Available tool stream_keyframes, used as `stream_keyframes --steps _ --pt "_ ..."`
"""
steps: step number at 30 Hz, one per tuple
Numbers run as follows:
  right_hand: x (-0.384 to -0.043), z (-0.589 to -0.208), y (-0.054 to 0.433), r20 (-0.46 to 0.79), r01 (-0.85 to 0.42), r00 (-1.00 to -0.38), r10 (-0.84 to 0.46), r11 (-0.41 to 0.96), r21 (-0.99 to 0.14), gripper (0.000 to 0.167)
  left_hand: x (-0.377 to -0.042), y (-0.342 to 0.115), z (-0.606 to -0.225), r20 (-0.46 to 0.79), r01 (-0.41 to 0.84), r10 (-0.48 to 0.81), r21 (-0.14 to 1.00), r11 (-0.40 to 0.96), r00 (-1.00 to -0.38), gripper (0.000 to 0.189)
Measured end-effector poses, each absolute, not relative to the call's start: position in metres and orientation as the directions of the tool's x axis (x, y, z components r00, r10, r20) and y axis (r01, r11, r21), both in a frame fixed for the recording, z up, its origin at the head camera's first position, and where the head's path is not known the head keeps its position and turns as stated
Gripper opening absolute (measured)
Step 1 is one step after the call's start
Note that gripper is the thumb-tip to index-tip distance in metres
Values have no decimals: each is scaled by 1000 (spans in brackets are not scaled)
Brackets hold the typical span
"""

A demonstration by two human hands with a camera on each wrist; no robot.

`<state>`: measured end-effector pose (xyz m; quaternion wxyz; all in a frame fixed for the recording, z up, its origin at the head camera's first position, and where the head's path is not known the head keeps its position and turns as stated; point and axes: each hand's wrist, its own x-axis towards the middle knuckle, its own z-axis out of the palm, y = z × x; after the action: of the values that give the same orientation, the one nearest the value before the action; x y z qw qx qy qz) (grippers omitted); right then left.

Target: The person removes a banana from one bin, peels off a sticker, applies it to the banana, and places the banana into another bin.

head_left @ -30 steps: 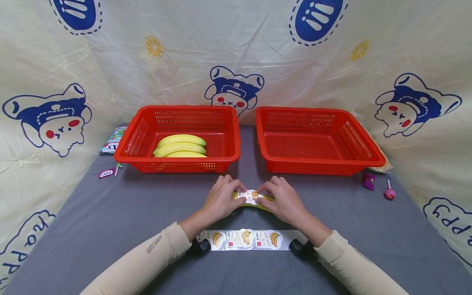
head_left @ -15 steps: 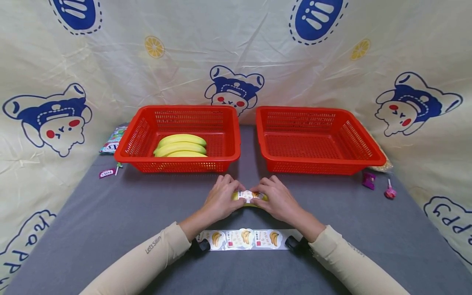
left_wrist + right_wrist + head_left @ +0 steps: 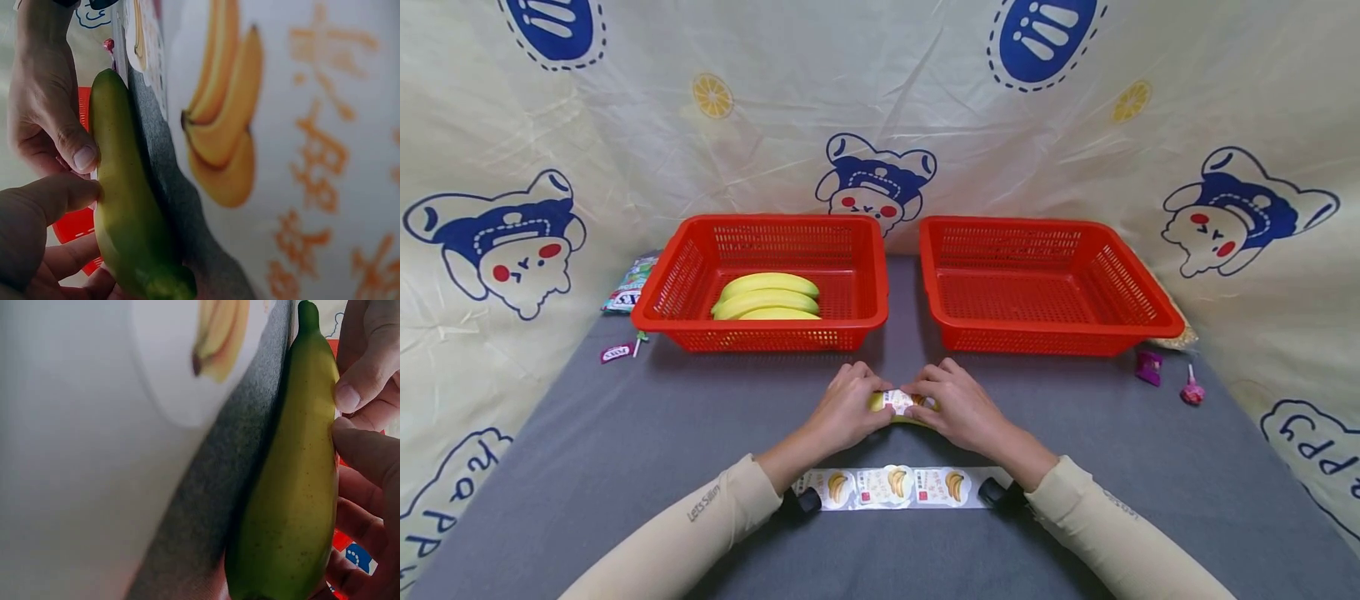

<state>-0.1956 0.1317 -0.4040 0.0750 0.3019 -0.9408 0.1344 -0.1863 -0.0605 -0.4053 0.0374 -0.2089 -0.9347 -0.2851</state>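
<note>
On the grey cloth in front of the baskets lies a banana (image 3: 910, 422), yellow with green ends in both wrist views. A white label (image 3: 897, 402) with a banana picture covers its upper side. The left hand (image 3: 846, 404) grips the banana's left part, thumb on the near side and fingers on the far side. From the right, the right hand (image 3: 958, 404) holds it the same way, partly covering the label. In the left wrist view the left thumb (image 3: 62, 192) presses at the label's edge, close to the right thumb (image 3: 81, 153).
A strip of banana labels (image 3: 887, 487) lies near the forearms. The left red basket (image 3: 760, 337) holds several bananas (image 3: 767, 302); a second red basket (image 3: 1045, 337) stands to its right. Sweets (image 3: 1192, 392) and snack bags (image 3: 634, 286) lie at the sides.
The right hand has slid left along the banana, closer to the left hand, and covers more of the label. The left hand has shifted slightly left and stays on the banana.
</note>
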Motion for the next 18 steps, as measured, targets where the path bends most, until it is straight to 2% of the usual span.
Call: stream_keyframes --steps 18 --pt "-190 -403 139 239 -576 -811 -534 800 -167 38 -184 -60 -404 178 413 377 503 759 -909 33"
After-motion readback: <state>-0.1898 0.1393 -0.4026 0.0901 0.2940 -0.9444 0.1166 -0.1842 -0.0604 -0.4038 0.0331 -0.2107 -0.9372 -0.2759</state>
